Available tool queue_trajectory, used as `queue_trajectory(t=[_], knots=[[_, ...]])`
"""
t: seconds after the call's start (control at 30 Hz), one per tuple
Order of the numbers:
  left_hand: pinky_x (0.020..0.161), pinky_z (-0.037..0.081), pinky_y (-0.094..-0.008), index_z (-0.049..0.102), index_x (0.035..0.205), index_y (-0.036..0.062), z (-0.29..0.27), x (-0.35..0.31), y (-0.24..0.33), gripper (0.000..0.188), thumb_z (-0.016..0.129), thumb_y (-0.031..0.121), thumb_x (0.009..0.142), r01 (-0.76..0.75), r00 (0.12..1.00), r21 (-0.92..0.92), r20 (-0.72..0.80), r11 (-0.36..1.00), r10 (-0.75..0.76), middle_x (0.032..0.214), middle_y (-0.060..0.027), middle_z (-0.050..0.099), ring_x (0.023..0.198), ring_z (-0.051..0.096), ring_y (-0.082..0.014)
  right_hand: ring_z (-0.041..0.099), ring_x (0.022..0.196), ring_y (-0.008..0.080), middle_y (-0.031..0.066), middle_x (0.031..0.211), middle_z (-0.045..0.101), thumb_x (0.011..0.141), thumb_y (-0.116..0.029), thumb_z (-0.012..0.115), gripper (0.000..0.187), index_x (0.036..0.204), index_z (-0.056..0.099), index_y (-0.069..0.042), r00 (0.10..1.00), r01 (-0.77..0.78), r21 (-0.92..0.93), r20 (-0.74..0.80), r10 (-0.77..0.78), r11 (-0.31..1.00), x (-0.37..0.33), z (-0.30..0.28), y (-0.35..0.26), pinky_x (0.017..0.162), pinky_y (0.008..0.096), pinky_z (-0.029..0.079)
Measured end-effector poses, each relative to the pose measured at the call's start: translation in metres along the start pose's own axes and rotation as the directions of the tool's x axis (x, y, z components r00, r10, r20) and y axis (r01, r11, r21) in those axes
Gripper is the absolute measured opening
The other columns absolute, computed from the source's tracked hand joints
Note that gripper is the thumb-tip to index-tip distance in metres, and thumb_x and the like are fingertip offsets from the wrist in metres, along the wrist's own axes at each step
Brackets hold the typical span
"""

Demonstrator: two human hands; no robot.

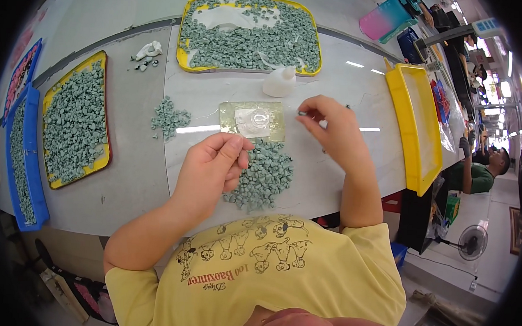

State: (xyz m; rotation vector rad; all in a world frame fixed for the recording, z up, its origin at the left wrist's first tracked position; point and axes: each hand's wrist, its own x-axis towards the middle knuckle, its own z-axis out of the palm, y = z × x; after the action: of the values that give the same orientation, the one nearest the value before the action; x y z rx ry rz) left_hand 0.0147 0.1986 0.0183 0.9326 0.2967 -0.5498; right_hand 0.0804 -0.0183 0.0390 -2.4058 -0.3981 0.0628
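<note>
Beside left hand [213,161]: heaped angular grey-green pieces [264,178]; right hand [331,126] pinches small piece [301,113]; left pinched, contents unclear.

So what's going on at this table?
A person is handling small pieces bare-handed. The right hand pinches a small dark piece between its fingers. The left hand has thumb and forefinger together beside a loose pile of green pieces; whether it holds anything is hidden. A yellowish see-through sheet lies between the hands, with a white bottle beyond it.
</note>
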Motion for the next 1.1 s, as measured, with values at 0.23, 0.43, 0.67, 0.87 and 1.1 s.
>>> queue_trajectory(t=[0.23,0.43,0.67,0.87,1.1], knots=[[0.046,0.029,-0.0179,0.055,0.099,0.0006,0.006,-0.006,-0.004,0.023,0.049,0.021,0.091,0.051,0.998,0.035,0.041,0.998,-0.053,0.070,0.0023,0.045,0.052,0.033,-0.0036,0.059,0.068,0.0218,0.0076,0.080,0.062,0.063,-0.002,0.072,0.023,0.083,0.061,-0.003,0.825,0.566,0.112,-0.098,-0.557,0.817,-0.013,0.027,-0.029,0.057,0.0301,0.047],[0.047,0.030,-0.0178,0.055,0.104,-0.0002,-0.003,-0.007,-0.003,0.024,0.049,0.019,0.091,-0.034,0.999,0.134,0.047,0.990,0.028,0.073,0.0019,0.048,0.055,0.036,-0.0033,0.059,0.070,0.0241,0.0094,0.084,0.061,0.064,0.001,0.069,0.028,0.091,0.061,-0.002,0.757,0.653,0.017,-0.036,-0.652,0.757,-0.015,0.033,-0.031,0.059,0.0310,0.048],[0.046,0.029,-0.0189,0.055,0.107,-0.0006,-0.003,-0.009,-0.002,0.022,0.047,0.012,0.091,-0.017,0.999,0.122,0.035,0.992,0.013,0.079,-0.0007,0.048,0.055,0.035,-0.0052,0.059,0.070,0.0235,0.0091,0.082,0.060,0.062,0.001,0.068,0.031,0.092,0.061,0.000,0.764,0.637,-0.089,-0.058,-0.643,0.766,-0.006,0.035,-0.018,0.059,0.0314,0.048],[0.046,0.029,-0.0184,0.051,0.103,-0.0002,-0.007,-0.008,0.003,0.016,0.048,0.007,0.088,-0.066,0.998,0.080,-0.015,0.995,0.068,0.085,-0.0046,0.053,0.054,0.034,-0.0041,0.058,0.070,0.0229,0.0092,0.082,0.059,0.059,0.001,0.064,0.032,0.091,0.061,0.001,0.744,0.637,-0.292,-0.010,-0.668,0.713,0.002,0.037,-0.015,0.058,0.0308,0.047],[0.048,0.031,-0.0176,0.050,0.104,0.0001,-0.018,-0.006,0.001,0.019,0.051,0.008,0.087,-0.046,0.999,0.017,-0.008,0.999,0.046,0.088,-0.0064,0.056,0.054,0.036,-0.0031,0.058,0.070,0.0226,0.0090,0.084,0.059,0.057,-0.001,0.062,0.035,0.092,0.062,0.001,0.708,0.664,-0.366,0.030,-0.705,0.651,0.003,0.043,-0.019,0.058,0.0303,0.047]])
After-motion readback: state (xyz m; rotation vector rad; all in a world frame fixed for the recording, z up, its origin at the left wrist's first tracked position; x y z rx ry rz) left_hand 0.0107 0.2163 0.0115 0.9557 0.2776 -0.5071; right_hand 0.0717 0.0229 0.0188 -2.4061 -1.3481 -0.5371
